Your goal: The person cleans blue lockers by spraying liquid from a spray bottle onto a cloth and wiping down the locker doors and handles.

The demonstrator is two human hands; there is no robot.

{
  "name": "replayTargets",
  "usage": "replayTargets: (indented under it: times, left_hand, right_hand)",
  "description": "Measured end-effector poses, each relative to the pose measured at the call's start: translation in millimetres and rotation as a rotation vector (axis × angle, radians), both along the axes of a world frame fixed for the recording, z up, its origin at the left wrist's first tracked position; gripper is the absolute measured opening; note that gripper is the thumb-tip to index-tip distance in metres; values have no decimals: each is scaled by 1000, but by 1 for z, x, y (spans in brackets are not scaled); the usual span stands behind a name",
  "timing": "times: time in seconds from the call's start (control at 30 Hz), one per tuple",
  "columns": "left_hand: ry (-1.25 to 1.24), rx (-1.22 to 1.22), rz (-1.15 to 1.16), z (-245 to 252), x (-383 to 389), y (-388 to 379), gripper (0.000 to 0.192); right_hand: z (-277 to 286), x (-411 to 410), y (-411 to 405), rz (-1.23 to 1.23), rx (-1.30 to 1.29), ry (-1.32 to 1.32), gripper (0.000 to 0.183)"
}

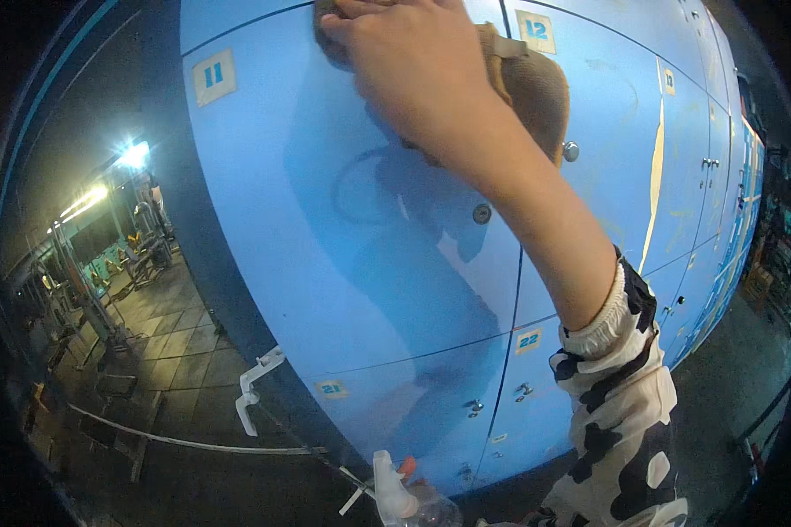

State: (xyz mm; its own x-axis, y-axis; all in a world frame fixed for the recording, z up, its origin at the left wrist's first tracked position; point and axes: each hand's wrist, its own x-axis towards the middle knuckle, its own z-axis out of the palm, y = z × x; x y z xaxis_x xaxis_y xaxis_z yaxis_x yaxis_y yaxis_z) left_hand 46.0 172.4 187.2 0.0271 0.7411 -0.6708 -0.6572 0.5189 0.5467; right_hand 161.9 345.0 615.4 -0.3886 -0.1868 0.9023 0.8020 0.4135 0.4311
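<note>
My right hand (412, 59) reaches up across a blue locker door (250, 197) and grips a brown cloth (534, 89), pressing it near the top of the door. The cloth spreads out on both sides of the hand and hangs behind the wrist. A round metal knob (571, 151) shows beside its right edge, and a round lock (482, 213) lies below it. My left hand is out of view. At the bottom edge stands the upper part of a spray bottle (392, 491) with a white head and a red nozzle; what holds it is not visible.
More blue lockers (682, 151) with knobs and number labels run off to the right. A white bracket (257, 392) juts from the left side near a thin pale bar (198, 446). Farther left, gym-like equipment (92, 290) stands on a tiled floor (178, 356) under bright lamps.
</note>
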Motion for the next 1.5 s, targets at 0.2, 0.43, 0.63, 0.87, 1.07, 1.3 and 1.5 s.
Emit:
replayTargets:
  times: [0.2, 0.43, 0.63, 0.87, 1.07, 1.3, 1.5]
  left_hand:
    - [145, 36, 207, -8, 9, -3, 83]
    - [193, 83, 280, -25, 6, -11, 83]
    - [188, 103, 271, -23, 9, -16, 83]
    - [173, 119, 263, -25, 20, -22, 84]
    - [179, 129, 264, -25, 25, -27, 84]
    - [201, 114, 285, -24, 26, -32, 85]
    - [211, 105, 295, -22, 27, -31, 85]
  right_hand:
    - [-2, -67, -5, 71, 157, 73, 22]
    - [-9, -106, -5, 170, 238, 137, 18]
    - [-61, -93, -3, 369, 171, 74, 31]
    - [-155, -75, -15, 389, -27, -65, 43]
    - [-236, -62, -19, 355, -134, -144, 48]
    - [-239, -46, -14, 320, -85, -144, 51]
    - [-143, -40, 12, 353, -23, 91, 51]
